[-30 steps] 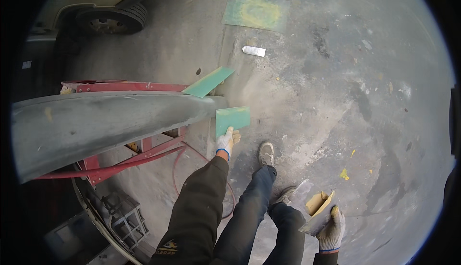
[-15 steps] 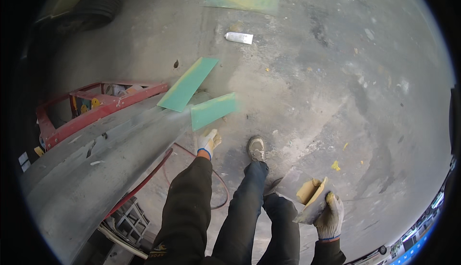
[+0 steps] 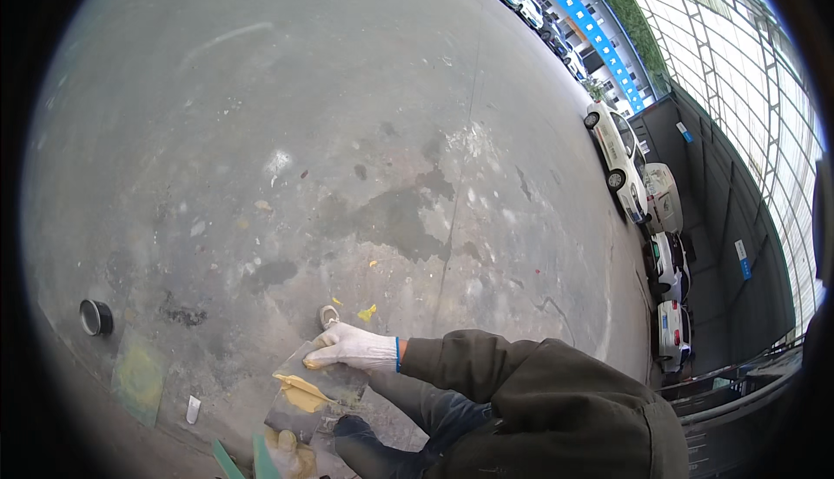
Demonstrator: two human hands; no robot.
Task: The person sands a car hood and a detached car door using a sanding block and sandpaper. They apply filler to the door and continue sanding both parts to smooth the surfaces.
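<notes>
My right hand point(image 3: 356, 349), in a white knit glove with a blue cuff edge, is closed on the edge of a thin grey putty board point(image 3: 340, 385). A smeared mound of tan putty point(image 3: 304, 395) lies on the board. My left hand point(image 3: 294, 455), in a yellow-stained glove, shows at the lower border, close to the board's near edge. Its palm and wrist are out of sight, so its grip does not show clearly. Two green putty spreaders point(image 3: 263, 459) stand partly in view beside it. A white tube point(image 3: 193, 409) lies on the floor to the left.
A yellow-smeared green sheet point(image 3: 139, 377) and a black round container point(image 3: 95, 317) are on the stained concrete floor at left. My shoe point(image 3: 328, 316) is beyond the board. Parked cars point(image 3: 618, 158) line a dark wall at right, under a latticed roof.
My view has swung right, bringing the parked cars in and taking the grey panel and red frame out. The putty board stays in my right hand and now appears closer to my left hand.
</notes>
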